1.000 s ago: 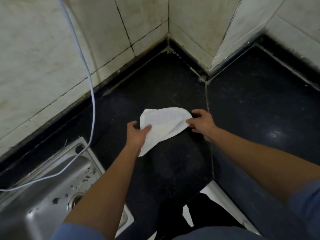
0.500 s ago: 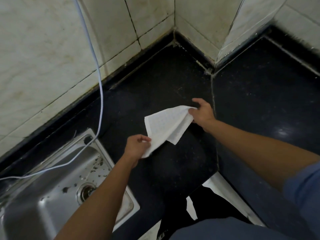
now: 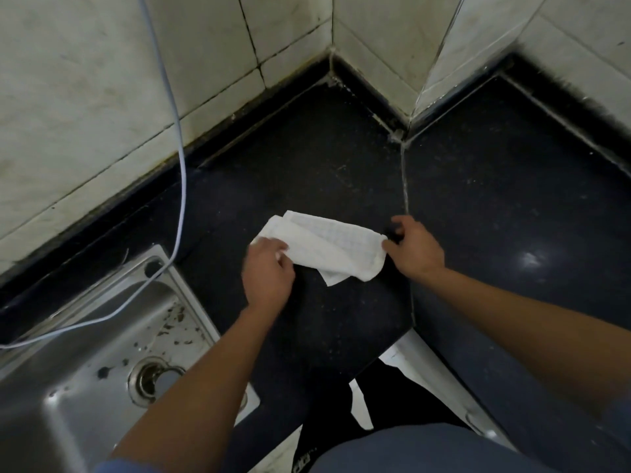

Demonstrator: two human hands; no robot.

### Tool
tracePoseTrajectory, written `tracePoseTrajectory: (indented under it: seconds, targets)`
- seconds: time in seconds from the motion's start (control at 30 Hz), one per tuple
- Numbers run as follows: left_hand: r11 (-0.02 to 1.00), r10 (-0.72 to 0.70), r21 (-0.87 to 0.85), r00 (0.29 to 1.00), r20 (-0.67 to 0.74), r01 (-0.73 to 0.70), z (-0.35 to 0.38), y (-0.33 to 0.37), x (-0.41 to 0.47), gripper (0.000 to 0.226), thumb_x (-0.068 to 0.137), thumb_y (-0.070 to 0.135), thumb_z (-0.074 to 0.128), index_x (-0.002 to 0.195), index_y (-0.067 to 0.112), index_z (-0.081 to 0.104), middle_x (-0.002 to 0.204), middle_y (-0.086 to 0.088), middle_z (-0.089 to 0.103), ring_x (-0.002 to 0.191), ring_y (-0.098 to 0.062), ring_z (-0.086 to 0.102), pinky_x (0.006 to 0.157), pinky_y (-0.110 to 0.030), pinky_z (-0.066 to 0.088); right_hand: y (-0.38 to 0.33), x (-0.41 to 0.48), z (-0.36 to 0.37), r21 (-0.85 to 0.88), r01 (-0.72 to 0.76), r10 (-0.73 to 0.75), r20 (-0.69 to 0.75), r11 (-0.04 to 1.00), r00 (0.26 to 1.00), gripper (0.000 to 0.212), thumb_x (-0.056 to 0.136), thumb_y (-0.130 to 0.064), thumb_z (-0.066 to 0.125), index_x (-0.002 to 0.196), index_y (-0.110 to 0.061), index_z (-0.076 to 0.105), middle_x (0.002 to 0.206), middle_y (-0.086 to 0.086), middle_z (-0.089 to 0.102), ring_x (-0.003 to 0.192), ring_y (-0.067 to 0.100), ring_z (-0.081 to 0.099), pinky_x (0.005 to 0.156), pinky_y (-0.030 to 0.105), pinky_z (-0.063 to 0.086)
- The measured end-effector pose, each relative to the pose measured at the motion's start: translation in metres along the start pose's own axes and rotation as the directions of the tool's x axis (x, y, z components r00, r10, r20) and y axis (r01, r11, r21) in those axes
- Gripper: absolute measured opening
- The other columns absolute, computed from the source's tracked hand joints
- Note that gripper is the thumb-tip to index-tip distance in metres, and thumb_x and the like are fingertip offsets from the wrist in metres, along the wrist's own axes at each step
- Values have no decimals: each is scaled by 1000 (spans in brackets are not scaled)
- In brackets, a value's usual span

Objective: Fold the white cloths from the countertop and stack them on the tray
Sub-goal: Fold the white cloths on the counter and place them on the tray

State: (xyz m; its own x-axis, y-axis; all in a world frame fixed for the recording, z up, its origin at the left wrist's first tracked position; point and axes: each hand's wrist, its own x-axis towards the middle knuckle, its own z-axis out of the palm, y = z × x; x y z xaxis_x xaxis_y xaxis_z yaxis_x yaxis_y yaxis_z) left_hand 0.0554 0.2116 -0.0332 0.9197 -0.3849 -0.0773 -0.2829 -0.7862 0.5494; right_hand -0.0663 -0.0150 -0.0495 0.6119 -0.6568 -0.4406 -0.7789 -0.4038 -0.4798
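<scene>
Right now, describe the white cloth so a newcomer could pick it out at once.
Find the black countertop in the corner of the tiled wall, right of the steel sink. Near its middle, the left hand and right hand hold the ends of the white cloth. It is the only pale, rumpled, partly folded thing on the dark stone.

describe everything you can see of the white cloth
The white cloth is thin, soft fabric with a faint grid texture. It is doubled over itself into a rough band, with loose layers showing at its far left end and a corner poking toward the person. It stretches between the hands over the dark countertop: the left hand grips its left end and the right hand pinches its right corner. Whether it rests on the countertop or hangs just above it cannot be told.
</scene>
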Motion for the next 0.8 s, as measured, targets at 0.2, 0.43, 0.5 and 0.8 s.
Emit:
tracePoseTrajectory:
  seconds: [0.2,0.43,0.5,0.8]
  targets:
    - [889,293,180,824,485,-422,45,10,-45,28,87,11,52,114,12,61,118,-3,51,104,-22,48,77,-33,46,-24,31,5,-263,166,-124,169,950,978,35,84,-32,62,119,-27,58,115,1,62,104,24,60,83,35,50]
    - [793,267,321,768,582,-518,25,-9,-48,23,86,14,49,107,12,59,115,-5,50,106,-23,44,81,-32,37,-3,11,0,-358,94,-33,175,929,984,16,81,-32,61,91,-22,67,96,5,68,88,27,64,76,35,52]
    - [777,197,375,761,618,-505,17,-22,-55,23,87,15,48,104,11,62,112,-6,51,105,-25,45,77,-32,35,7,-1,-2,-431,114,-4,248,895,969,22,78,-36,62,92,-20,66,97,6,67,88,27,64,77,36,53]
    - [856,113,394,864,491,-335,3,-25,-39,26,86,10,49,107,9,63,115,-9,52,105,-27,50,75,-35,42,-58,28,7,-283,273,-248,121,920,961,24,87,-38,57,103,-21,62,100,3,67,89,24,62,68,30,41]
